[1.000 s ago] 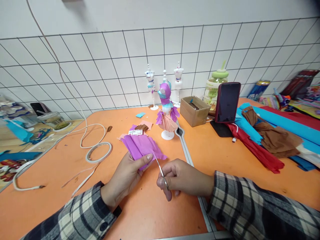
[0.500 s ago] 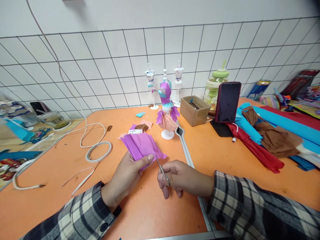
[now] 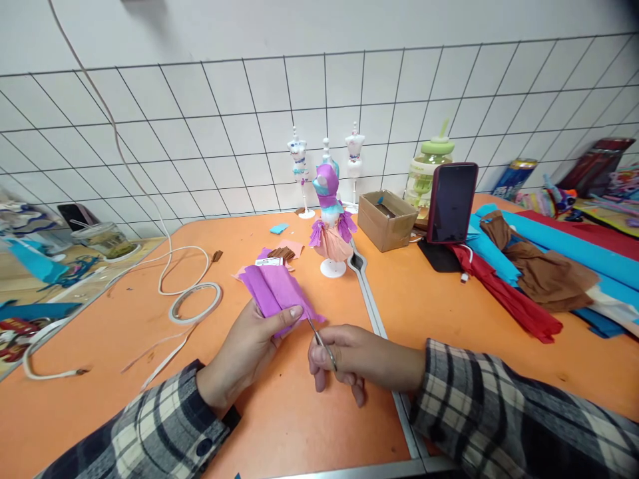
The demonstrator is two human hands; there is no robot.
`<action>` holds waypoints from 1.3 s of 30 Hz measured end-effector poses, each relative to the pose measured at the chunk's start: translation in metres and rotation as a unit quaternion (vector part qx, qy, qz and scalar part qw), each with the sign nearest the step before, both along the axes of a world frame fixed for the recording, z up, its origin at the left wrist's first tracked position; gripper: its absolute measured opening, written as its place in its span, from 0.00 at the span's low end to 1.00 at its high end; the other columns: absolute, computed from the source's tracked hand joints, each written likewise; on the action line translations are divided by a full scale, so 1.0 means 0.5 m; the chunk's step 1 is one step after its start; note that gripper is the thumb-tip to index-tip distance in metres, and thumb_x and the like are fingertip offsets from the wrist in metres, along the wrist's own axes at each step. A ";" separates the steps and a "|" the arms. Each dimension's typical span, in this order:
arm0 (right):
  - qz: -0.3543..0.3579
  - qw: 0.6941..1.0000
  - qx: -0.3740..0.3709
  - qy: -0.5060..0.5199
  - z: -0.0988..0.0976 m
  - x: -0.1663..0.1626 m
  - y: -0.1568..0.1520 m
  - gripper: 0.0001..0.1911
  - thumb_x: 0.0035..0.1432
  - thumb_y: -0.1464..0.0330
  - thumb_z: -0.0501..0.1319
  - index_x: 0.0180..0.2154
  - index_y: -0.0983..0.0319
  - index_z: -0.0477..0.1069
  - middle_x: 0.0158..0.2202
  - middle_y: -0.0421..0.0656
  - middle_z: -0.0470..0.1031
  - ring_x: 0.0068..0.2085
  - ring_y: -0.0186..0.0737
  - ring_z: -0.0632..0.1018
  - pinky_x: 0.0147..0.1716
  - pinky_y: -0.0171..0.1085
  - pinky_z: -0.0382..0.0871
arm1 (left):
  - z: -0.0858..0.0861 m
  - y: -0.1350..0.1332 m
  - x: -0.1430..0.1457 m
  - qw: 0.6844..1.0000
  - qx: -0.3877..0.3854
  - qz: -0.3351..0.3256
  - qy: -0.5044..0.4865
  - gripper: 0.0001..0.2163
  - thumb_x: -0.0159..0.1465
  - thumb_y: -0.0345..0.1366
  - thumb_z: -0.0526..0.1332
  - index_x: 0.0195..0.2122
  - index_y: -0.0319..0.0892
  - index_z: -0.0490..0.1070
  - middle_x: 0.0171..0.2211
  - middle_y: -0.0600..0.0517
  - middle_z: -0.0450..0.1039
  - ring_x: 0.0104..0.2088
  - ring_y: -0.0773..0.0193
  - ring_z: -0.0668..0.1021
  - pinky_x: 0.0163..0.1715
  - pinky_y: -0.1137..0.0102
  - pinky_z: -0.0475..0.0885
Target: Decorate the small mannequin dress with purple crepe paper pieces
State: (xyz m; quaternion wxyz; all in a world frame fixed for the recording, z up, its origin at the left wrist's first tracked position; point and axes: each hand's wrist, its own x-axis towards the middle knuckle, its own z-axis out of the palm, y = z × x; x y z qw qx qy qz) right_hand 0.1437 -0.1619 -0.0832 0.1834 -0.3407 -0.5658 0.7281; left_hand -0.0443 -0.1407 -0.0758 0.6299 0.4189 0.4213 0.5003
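My left hand (image 3: 247, 352) pinches a pleated piece of purple crepe paper (image 3: 274, 295) between thumb and fingers, just above the orange table (image 3: 124, 372). My right hand (image 3: 352, 359) is closed around small metal scissors (image 3: 319, 340), whose thin blades point up and left at the paper's near edge. Behind the paper stands a small white mannequin (image 3: 329, 223) dressed in purple, blue and pink paper.
A tape roll (image 3: 196, 303) and white cable (image 3: 170, 266) lie to the left. A cardboard box (image 3: 387, 220), a green-lidded jar (image 3: 424, 176) and a propped phone (image 3: 452, 203) stand at the back. Blue, red and brown paper (image 3: 539, 273) is piled on the right.
Both hands and the paper have shifted slightly left. My right hand's fingers have spread a little on the scissors, and the blades sit closer to the paper's edge.
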 end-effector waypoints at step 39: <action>-0.001 0.998 0.061 -0.012 -0.014 0.003 0.002 0.22 0.58 0.50 0.63 0.34 0.63 0.67 0.26 0.38 0.73 0.20 0.28 0.68 0.15 0.26 0.65 | -0.012 -0.001 -0.013 0.995 0.031 -0.087 0.028 0.18 0.55 0.33 0.73 0.46 0.43 0.75 0.38 0.51 0.79 0.39 0.61 0.79 0.41 0.69 0.72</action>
